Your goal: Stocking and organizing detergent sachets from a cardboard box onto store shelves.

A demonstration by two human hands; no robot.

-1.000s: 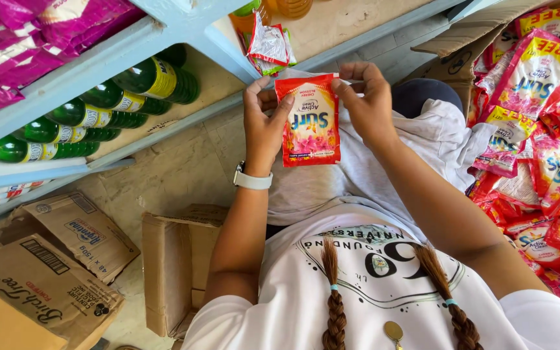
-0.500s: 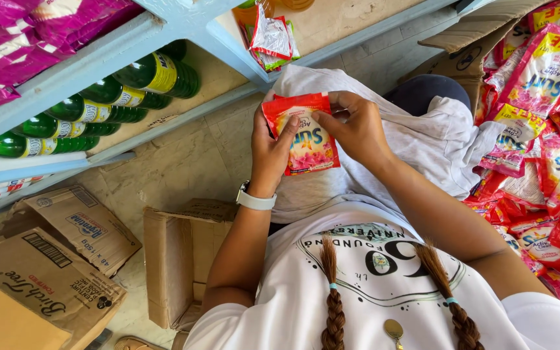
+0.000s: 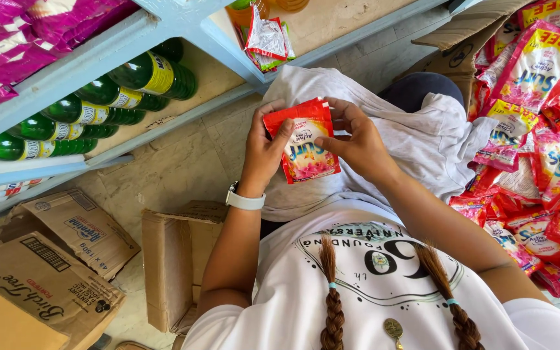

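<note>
since the earlier frames the red sachet [image 3: 303, 146] has come down from its raised, flat-held position and its top is now bent over, with both hands drawn in closer around it. nearest the camera, the white shirt [image 3: 371, 285] and two braids hang below the work, and the sachet sits just above the lap, in front of the chest. the left hand [image 3: 264, 152], with a white watch [image 3: 244, 201] at the wrist, is closed on the sachet's left edge, thumb laid across its face and fingers behind. the right hand [image 3: 354, 139] is closed on the right side, thumb pressed on the front and fingertips curled over the folded top corner. the step in hand looks like folding or bunching the sachets together; it seems more than one packet is stacked, though the count cannot be told. the next move probably calls for keeping both pinches firm so the slippery foil does not spring back open. a grey cloth [image 3: 384, 123] lies under the hands across the knees. to the right a heap of pink and red sachets [image 3: 539, 149] spills from a carton, well apart from the hands. to the left cardboard boxes [image 3: 66, 272] lie on the floor. farthest, green bottles [image 3: 98, 104] lie along the blue shelf [image 3: 98, 52], and a few packets [image 3: 264, 39] sit near the upper shelf's front edge.
</note>
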